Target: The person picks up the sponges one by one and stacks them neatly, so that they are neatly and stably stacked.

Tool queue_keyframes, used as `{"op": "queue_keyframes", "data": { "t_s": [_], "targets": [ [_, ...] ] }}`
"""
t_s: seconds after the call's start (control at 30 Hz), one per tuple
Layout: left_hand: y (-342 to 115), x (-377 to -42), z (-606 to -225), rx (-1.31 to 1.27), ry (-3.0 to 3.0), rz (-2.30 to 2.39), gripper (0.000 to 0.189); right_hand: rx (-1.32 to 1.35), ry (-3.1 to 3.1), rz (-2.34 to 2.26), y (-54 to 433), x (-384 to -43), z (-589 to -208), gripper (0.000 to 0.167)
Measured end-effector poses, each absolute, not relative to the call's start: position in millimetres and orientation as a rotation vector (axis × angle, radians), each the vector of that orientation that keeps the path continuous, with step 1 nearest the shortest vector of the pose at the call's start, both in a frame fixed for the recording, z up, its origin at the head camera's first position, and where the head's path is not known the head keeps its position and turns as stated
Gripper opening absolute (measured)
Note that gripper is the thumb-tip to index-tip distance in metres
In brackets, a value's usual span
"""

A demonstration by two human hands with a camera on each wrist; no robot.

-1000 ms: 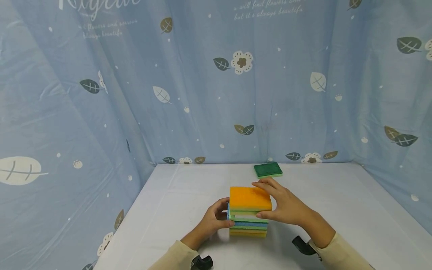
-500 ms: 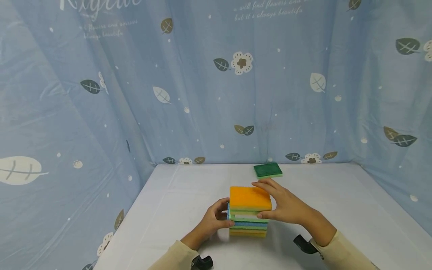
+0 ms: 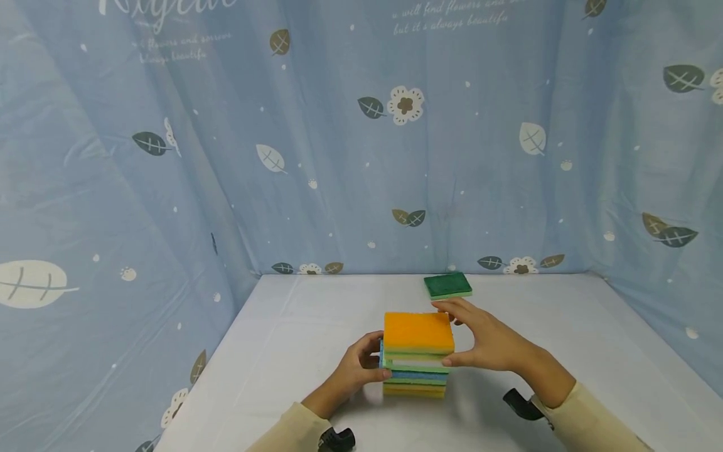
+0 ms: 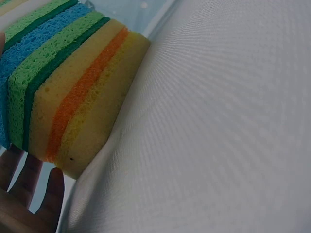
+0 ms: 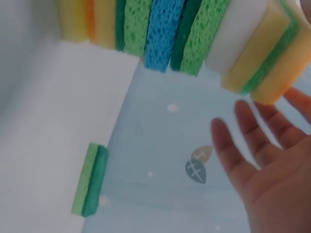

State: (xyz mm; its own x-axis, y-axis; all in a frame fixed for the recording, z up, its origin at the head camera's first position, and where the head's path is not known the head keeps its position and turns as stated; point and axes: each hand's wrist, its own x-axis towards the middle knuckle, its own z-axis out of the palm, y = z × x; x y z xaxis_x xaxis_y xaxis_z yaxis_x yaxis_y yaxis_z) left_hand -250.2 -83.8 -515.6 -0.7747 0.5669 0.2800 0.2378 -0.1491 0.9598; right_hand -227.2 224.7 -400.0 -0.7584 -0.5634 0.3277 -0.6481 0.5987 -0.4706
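Observation:
Several sponges form a stack point(image 3: 417, 378) on the white table, layered in yellow, green, blue and white in the head view. An orange-faced sponge point(image 3: 419, 333) lies on top. My left hand point(image 3: 357, 373) holds the stack's left side, thumb at the front and fingers reaching behind. In the left wrist view its fingers point(image 4: 28, 182) stand against the lower layers. At the stack's upper right is my right hand point(image 3: 490, 342), its fingers spread beside the orange sponge. The right wrist view shows those fingers point(image 5: 249, 131) extended, close by the top sponge's edge.
A dark green sponge point(image 3: 448, 285) with a light green underside lies alone behind the stack, near the back edge of the white table point(image 3: 316, 314). A blue patterned curtain point(image 3: 327, 125) hangs at the back and sides.
My right hand has drawn away to the right from the orange sponge, its fingers coming off the top. The left hand and the stack have stayed in place.

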Motion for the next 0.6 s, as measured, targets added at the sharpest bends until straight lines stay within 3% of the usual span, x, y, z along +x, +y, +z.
{"op": "queue_keyframes", "data": {
  "t_s": [0.6],
  "targets": [
    [-84,-253,-519,0.911,1.877,2.018,0.068,1.063,-2.671,0.880,237,-237,-404,0.085]
  ]
}}
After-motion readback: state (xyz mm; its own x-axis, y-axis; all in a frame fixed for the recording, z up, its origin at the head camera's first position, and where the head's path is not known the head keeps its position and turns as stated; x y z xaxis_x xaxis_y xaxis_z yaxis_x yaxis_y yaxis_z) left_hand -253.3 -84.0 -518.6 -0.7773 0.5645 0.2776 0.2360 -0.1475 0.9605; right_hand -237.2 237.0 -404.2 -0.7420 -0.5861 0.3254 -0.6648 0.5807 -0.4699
